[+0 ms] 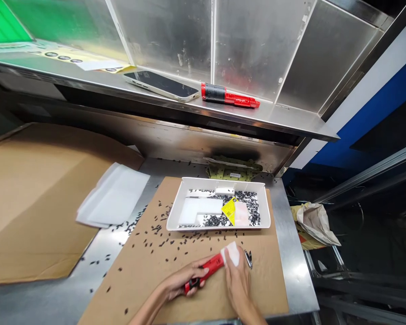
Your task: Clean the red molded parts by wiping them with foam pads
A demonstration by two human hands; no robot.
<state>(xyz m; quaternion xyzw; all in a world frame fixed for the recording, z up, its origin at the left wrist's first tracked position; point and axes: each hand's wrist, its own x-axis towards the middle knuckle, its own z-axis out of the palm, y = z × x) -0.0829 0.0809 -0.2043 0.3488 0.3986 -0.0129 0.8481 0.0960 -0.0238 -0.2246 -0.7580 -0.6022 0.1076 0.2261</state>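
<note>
My left hand [182, 282] is closed round a red tool with a black end [205, 271], held low over the brown cardboard sheet [149, 280]. My right hand [237, 280] pinches a small white piece [232, 253] against the tool's tip. A small metal part [248, 259] lies just right of my right hand. Behind the hands stands a white tray [219, 183] holding white blocks, a yellow label [229, 210] and many small black pieces.
Small black pieces [155, 234] are scattered over the cardboard and steel bench. White sheets [113, 198] lie left on a larger cardboard. The steel shelf above carries a phone [160, 85] and a second red-and-black tool [228, 96]. A crumpled bag [314, 223] hangs off the right edge.
</note>
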